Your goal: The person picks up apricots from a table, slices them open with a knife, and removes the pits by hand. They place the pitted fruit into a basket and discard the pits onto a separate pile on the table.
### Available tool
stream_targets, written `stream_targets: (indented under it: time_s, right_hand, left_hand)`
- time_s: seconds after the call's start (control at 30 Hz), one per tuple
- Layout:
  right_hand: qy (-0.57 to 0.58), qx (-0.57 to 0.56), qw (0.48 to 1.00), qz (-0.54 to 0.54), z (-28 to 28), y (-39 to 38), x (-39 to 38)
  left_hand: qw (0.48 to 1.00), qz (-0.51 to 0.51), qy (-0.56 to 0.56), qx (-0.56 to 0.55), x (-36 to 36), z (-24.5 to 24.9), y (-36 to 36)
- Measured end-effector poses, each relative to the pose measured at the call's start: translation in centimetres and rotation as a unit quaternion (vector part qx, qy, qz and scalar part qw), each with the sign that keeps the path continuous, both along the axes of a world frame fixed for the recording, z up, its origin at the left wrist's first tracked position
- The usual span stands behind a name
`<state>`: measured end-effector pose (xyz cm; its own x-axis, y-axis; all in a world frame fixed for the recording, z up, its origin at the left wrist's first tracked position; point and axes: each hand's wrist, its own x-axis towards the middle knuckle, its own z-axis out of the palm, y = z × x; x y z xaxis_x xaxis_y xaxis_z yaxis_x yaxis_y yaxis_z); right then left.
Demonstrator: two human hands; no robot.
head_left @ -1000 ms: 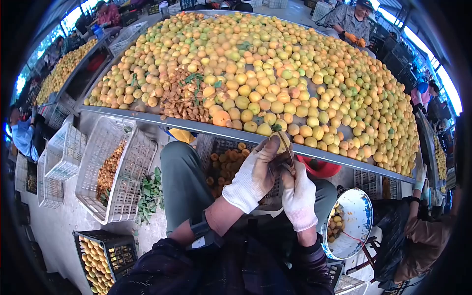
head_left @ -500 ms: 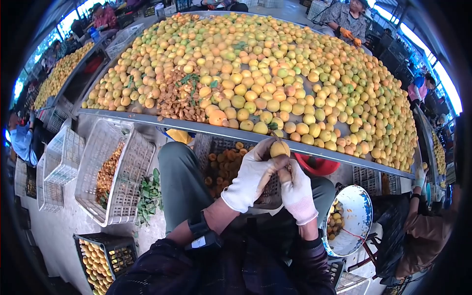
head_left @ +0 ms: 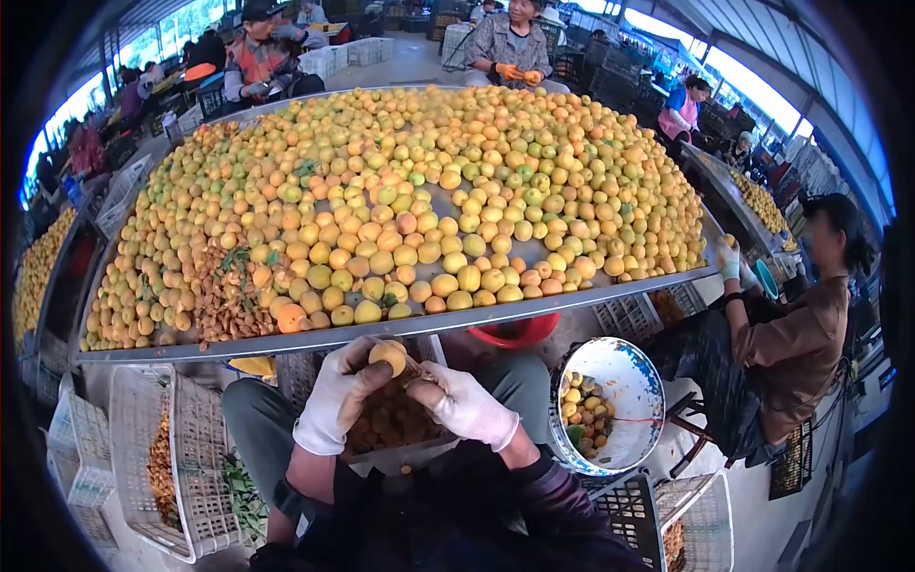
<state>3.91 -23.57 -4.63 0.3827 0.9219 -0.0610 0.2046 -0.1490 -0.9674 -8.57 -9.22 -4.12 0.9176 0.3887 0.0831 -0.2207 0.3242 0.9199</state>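
My left hand (head_left: 334,398), in a white work glove, is closed around a yellow apricot (head_left: 387,357) above my lap. Close to the fruit's right side, my right hand (head_left: 465,406) is gloved too, its fingers pinched together. Something thin runs between its fingertips and the apricot, too small to make out. Just beyond both hands stands the metal-edged table (head_left: 419,326), heaped with whole apricots (head_left: 381,234). A heap of small brown pieces (head_left: 227,300) lies near its front edge. Under my hands, a crate of apricot pieces (head_left: 396,419) is partly hidden.
A red basin (head_left: 515,331) sits under the table edge. To my right is a white bucket (head_left: 629,429) with fruit inside; beyond it sits a co-worker (head_left: 801,334). Plastic crates (head_left: 205,467) stand at my left. Other people (head_left: 515,52) sit across the table.
The view has tilted up and turned right, showing more people. My left hand still holds the apricot, while my right hand has drawn slightly away from it.
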Motion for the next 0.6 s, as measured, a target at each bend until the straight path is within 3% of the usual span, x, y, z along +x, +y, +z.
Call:
stream_targets:
  time_s: [0.03,0.1,0.17,0.2,0.33,0.37,0.43,0.6]
  right_hand:
    - [-0.002,0.002,1.0,0.003,0.2,0.0,-0.1]
    - [0.19,0.035,0.981,-0.014,0.3,0.3,-1.0]
    - [0.209,0.087,0.974,-0.034,-1.1,0.4,-1.6]
    - [0.214,0.08,0.973,-0.045,-1.3,0.4,-1.5]
    - [0.149,0.008,0.989,-0.02,0.7,-1.0,-0.3]
    - [0.062,-0.001,0.998,0.015,0.3,-1.2,0.7]
    - [0.026,-0.026,0.999,0.032,1.1,-1.5,1.3]
    - [0.066,-0.126,0.989,0.049,2.5,-1.5,1.8]
  left_hand:
    - [1.0,0.002,0.0,0.003,0.3,0.2,-0.3]
    - [0.979,0.067,-0.105,-0.16,2.0,-2.6,-2.4]
    - [0.94,0.059,-0.136,-0.308,2.8,-3.7,-3.6]
    - [0.94,0.06,-0.136,-0.308,3.2,-3.9,-3.4]
    - [0.996,0.005,-0.056,-0.062,1.6,-2.5,-1.1]
    - [0.998,-0.022,-0.002,0.063,1.0,-0.1,-0.1]
    - [0.984,-0.039,0.073,0.156,0.4,2.7,1.0]
    - [0.984,-0.061,0.085,0.146,0.1,1.5,2.0]
